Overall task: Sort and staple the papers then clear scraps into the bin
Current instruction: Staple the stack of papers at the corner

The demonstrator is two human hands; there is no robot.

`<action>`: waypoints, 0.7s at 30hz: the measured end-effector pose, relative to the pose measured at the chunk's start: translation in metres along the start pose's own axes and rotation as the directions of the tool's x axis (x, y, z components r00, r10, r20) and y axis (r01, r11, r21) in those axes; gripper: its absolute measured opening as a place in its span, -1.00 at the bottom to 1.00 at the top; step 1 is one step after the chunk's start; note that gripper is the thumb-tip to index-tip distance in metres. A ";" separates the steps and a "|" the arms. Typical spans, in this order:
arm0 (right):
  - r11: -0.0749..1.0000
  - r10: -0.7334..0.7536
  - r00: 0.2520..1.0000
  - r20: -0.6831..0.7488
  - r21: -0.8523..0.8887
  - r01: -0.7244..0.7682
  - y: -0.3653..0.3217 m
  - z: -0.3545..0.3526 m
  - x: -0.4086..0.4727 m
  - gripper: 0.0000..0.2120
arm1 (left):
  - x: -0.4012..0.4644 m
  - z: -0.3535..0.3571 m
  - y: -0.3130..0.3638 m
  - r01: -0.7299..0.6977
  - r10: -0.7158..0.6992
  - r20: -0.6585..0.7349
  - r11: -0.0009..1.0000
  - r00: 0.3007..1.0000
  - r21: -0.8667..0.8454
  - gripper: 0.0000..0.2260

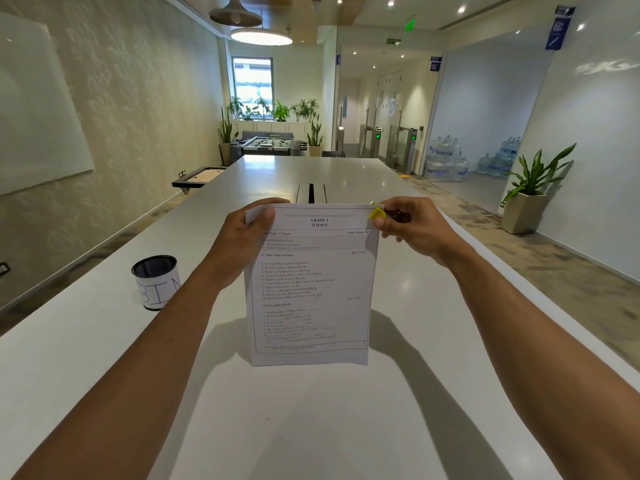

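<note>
Right now I have the papers [311, 285] lifted upright over the middle of the table [346, 427], my left hand [249, 237] pinching their top left corner and my right hand [412, 226] closed on a small yellow stapler [376, 213] at the top right corner. Stapling looks underway, I judge; the bin [156, 282] near the left edge awaits scraps, though I see none.

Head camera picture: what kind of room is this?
Probably an office break-out area or meeting space. A long white table runs down the middle, a large whiteboard hangs on the wall, and a foosball table stands at the far end, with stacked clear plastic water jugs beside metal entry gates.
</note>
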State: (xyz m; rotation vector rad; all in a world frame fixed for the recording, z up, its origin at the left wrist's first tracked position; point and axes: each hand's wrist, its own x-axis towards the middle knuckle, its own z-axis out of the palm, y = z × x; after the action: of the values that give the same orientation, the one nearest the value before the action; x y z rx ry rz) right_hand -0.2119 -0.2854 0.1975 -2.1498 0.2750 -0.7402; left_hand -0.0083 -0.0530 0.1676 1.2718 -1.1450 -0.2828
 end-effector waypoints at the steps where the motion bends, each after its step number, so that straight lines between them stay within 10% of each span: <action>1: 1.000 -0.001 1.000 0.004 -0.004 0.001 -0.001 0.000 0.000 -0.69 | 0.000 0.000 0.000 0.000 0.000 0.001 1.000 1.000 0.000 -0.77; 21: 0.992 -0.029 0.999 -0.024 0.120 0.031 -0.003 0.003 -0.003 -0.99 | 0.003 0.002 -0.004 -0.013 0.013 0.012 1.000 1.000 0.002 -0.74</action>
State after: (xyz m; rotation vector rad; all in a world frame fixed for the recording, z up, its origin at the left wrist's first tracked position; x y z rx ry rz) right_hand -0.2130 -0.2805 0.1967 -2.0370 0.2049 -0.7784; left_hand -0.0065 -0.0575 0.1661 1.2653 -1.1641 -0.2798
